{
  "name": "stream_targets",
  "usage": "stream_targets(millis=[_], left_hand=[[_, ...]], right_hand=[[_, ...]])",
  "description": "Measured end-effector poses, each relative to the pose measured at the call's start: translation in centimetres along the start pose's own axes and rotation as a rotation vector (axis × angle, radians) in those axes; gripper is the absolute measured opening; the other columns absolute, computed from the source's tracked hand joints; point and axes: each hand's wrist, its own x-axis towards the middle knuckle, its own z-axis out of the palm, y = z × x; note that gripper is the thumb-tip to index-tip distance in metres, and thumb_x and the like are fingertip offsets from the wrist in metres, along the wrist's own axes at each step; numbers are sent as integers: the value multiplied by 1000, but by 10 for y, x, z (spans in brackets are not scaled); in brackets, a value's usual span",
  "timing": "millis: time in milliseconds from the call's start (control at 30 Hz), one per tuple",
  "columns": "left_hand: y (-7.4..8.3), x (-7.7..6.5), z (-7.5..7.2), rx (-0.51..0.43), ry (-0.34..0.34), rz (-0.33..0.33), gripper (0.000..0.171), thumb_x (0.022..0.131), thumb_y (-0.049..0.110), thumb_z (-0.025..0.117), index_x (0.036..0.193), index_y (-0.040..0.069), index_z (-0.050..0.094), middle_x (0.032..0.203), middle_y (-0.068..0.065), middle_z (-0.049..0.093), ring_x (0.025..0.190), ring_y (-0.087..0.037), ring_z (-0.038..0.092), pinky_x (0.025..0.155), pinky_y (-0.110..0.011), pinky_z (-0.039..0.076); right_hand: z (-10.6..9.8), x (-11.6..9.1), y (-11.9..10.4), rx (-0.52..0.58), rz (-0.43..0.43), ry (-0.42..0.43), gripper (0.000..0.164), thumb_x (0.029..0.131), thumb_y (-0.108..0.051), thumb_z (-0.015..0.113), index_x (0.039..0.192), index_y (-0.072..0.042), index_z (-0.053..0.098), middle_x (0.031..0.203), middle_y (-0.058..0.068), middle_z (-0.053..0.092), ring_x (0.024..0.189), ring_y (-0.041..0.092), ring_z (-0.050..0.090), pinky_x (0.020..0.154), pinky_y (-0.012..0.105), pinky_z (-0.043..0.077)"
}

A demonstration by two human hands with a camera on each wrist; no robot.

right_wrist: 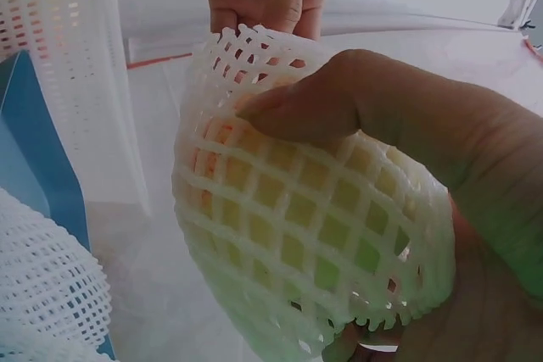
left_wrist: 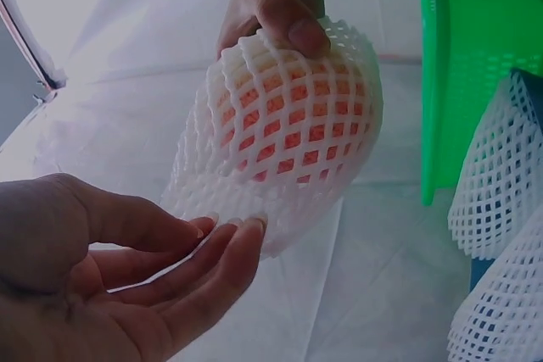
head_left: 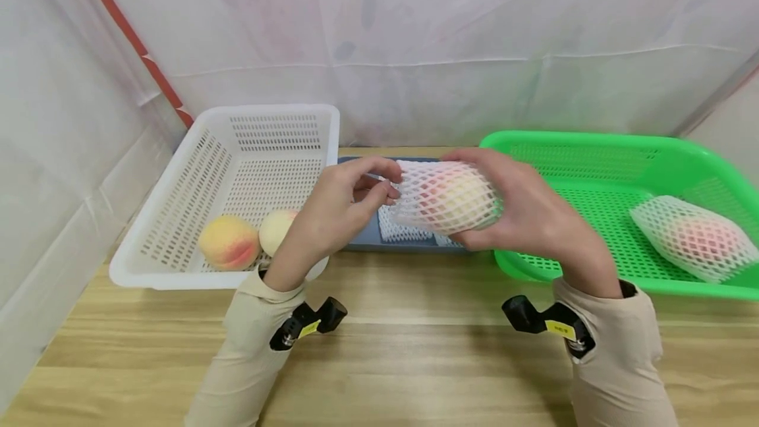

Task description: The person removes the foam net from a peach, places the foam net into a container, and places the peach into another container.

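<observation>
A peach (head_left: 453, 199) sits inside a white foam net sleeve (head_left: 409, 206), held in the air above a grey-blue tray. My right hand (head_left: 522, 209) grips the wrapped peach from the right, and the right wrist view shows the thumb (right_wrist: 297, 112) lying across the netting. At the sleeve's loose left end, my left hand (head_left: 338, 199) pinches the edge with bent fingers. Red skin shows through the mesh in the left wrist view, where the fingertips (left_wrist: 250, 231) meet the sleeve's rim. Part of the peach is hidden behind my right hand.
On the left stands a white basket (head_left: 121, 269) with a yellow-red peach (head_left: 229, 242) and a paler peach (head_left: 275, 229). The tray (head_left: 367, 236) between the baskets holds more foam sleeves (head_left: 403, 229). A green basket (head_left: 593, 140) at right contains a net-wrapped peach (head_left: 700, 239).
</observation>
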Motion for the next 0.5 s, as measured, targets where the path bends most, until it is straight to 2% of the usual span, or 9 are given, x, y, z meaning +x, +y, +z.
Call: stream_targets(millis=[100,233,500], left_hand=[[0,1,-2,-51,3,-26,24,93,-3,54,116,-4,61,110,-14,65,87,-19,69,78,-25,55],[-1,0,-4,-60,-1,-41,34,93,5,60,126,1,56,118,-12,63,94,-20,69,83,-29,54],[-2,0,-5,-86,-17,-69,38,90,3,63,126,2,52,126,-13,59,104,-23,66,87,-28,52]], right_hand=[[1,1,0,6,-28,-2,87,60,-15,89,137,-16,49,123,2,57,100,21,54,76,45,47],[3,2,0,9,-46,-5,86,61,-15,89,137,-15,49,123,2,57,100,21,54,76,45,47],[6,2,2,14,-60,-6,84,61,-14,88,135,-12,49,122,2,57,98,19,54,75,42,48]])
